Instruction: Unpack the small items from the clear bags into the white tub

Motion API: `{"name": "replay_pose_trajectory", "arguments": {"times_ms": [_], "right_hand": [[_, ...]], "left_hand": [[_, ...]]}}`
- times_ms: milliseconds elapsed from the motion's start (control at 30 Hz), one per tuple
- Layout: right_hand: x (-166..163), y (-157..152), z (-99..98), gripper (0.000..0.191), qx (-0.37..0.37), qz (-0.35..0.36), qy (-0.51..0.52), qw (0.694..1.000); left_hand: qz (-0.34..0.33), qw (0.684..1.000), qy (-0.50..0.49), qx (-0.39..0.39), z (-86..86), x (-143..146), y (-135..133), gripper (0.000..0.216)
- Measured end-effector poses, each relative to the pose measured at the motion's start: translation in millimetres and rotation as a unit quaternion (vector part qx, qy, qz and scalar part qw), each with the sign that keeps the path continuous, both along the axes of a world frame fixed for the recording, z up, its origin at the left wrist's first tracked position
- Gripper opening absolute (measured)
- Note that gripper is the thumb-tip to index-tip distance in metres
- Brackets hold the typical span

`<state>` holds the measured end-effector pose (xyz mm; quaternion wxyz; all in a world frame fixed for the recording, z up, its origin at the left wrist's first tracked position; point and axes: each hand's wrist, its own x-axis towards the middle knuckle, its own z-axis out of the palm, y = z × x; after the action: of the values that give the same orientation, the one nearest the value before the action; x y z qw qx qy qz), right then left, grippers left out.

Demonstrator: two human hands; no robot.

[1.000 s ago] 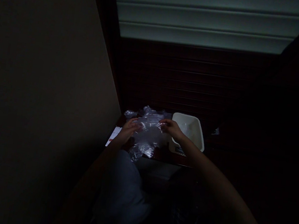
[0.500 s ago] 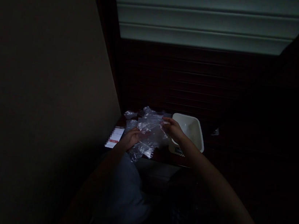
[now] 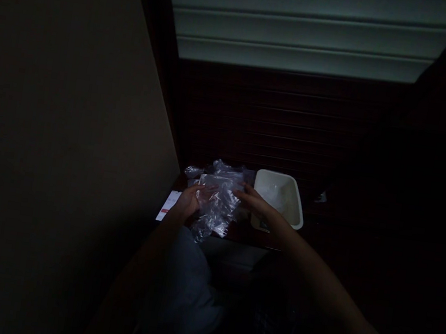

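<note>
The scene is very dim. A heap of clear plastic bags point(image 3: 218, 202) lies on a dark tabletop point(image 3: 239, 232) in front of me. My left hand point(image 3: 189, 200) rests against the left side of the heap, fingers closed on a bag. My right hand point(image 3: 252, 199) reaches in from the right with fingers stretched toward the bags, touching the heap's right edge. A white square tub point(image 3: 280, 199) stands just right of the bags, behind my right wrist.
A small white card with a red mark point(image 3: 167, 206) lies at the table's left edge. A plain wall point(image 3: 66, 141) closes in on the left. A dark panelled wall and a pale window blind point(image 3: 307, 30) stand behind the table.
My right hand has dropped from holding a bag up to lying lower at the heap's right side. My left hand has shifted back up against the bags.
</note>
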<state>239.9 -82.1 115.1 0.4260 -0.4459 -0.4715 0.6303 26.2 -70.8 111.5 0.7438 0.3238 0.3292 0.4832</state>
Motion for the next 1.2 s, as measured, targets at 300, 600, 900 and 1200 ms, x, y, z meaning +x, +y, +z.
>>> {"name": "replay_pose_trajectory", "arguments": {"times_ms": [300, 600, 900, 1200], "right_hand": [[4.7, 6.6, 0.6, 0.027, 0.053, -0.057, -0.022, 0.997], [12.7, 4.5, -10.7, 0.030, 0.039, -0.004, -0.028, 0.999], [4.2, 2.2, -3.6, 0.019, 0.012, -0.007, -0.052, 0.999], [10.1, 2.4, 5.0, 0.015, 0.065, -0.002, -0.049, 0.997]], "left_hand": [[0.000, 0.997, 0.041, 0.064, -7.1, -6.8, 1.7, 0.024], [-0.005, 0.991, 0.101, 0.086, -17.1, -5.6, 2.6, 0.039], [-0.005, 0.994, 0.083, 0.069, -23.9, -11.1, -0.9, 0.026], [0.025, 0.981, 0.170, 0.086, -26.1, -16.5, 3.1, 0.009]]}}
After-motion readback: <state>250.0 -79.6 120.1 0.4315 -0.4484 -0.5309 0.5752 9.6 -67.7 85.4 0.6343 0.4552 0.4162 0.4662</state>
